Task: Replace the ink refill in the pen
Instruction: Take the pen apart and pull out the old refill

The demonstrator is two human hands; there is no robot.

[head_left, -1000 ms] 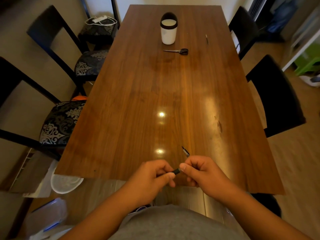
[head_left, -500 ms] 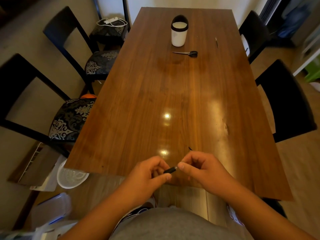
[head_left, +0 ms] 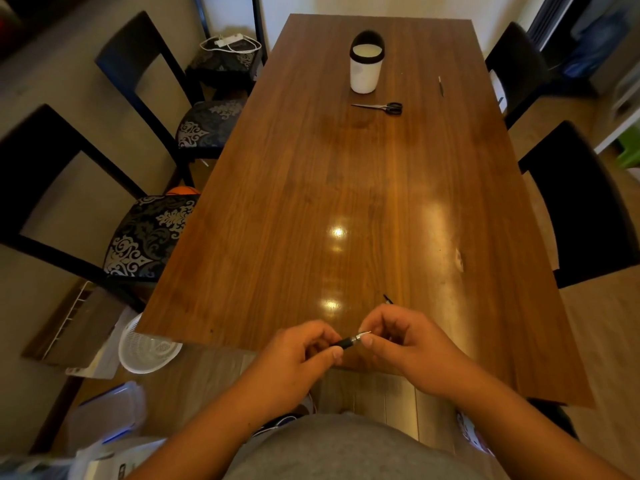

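Left hand (head_left: 304, 351): fingers closed round the black pen (head_left: 346, 342).
Right hand (head_left: 398, 337): pinching the pen's silver tip end.
Pen position: held over the bench (head_left: 311, 220) near edge.
Open room: wide bare wood ahead; scissors (head_left: 379, 107) and white cup (head_left: 365, 65) far off.
Writing: none legible.

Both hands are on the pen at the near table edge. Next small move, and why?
Probably keep drawing the hands apart along the pen's axis. The left hand grips the black barrel, the right hand pinches the other end, and a silvery section shows between them, so the pen looks partly separated. Whether that section is the refill is too small to tell.
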